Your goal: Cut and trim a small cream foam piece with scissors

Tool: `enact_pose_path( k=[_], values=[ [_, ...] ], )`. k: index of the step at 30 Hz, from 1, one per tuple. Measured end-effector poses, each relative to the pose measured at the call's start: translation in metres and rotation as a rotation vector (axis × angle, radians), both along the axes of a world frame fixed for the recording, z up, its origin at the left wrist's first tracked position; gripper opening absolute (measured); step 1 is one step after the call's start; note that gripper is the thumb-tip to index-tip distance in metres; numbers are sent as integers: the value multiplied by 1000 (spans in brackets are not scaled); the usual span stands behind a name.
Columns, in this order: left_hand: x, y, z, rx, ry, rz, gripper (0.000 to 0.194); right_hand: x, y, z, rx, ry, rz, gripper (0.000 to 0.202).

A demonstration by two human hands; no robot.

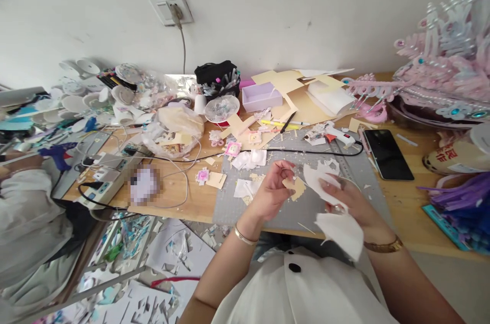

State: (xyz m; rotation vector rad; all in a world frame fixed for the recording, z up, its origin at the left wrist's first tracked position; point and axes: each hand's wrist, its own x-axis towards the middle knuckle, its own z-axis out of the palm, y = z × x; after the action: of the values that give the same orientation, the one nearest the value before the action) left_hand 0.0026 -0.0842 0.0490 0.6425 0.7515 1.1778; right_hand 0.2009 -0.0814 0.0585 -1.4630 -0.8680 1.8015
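Above the grey cutting mat point(229, 212), my left hand point(270, 191) pinches a small cream card piece point(295, 189) with a scalloped edge. My right hand point(350, 204) is closed on a crumpled white sheet point(340, 234), part of which sticks up past the fingers. Whether anything else is inside that hand is hidden. Pink decorated card pieces point(233, 148) and white paper scraps point(248, 159) lie on the mat beyond my left hand. A white glue gun point(340, 136) rests behind my right hand.
A black phone point(388, 154) lies at the right, near pink beaded crowns point(444, 74). A lilac box point(262, 97) stands at the back. Cords cross the table from a power strip point(109, 181). At the left, a co-worker's sleeve point(34, 212) is beside a blue glue gun point(63, 155).
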Motion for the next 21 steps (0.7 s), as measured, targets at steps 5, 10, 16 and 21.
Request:
enact_pose_path(
  k=[5,10,16,21],
  values=[
    [4,-2,0,35,-37,-30,48,-21,-3,-10,17,94,34,52],
    [1,-3,-11,-167,118,53,61,-24,-4,-17,85,-34,-123,52],
    [-1,-4,-9,-223,247,-63,49,-12,-3,-20,345,-311,25,42],
    [-10,0,5,-192,332,-120,52,-2,2,-5,490,-557,210,33]
  ],
)
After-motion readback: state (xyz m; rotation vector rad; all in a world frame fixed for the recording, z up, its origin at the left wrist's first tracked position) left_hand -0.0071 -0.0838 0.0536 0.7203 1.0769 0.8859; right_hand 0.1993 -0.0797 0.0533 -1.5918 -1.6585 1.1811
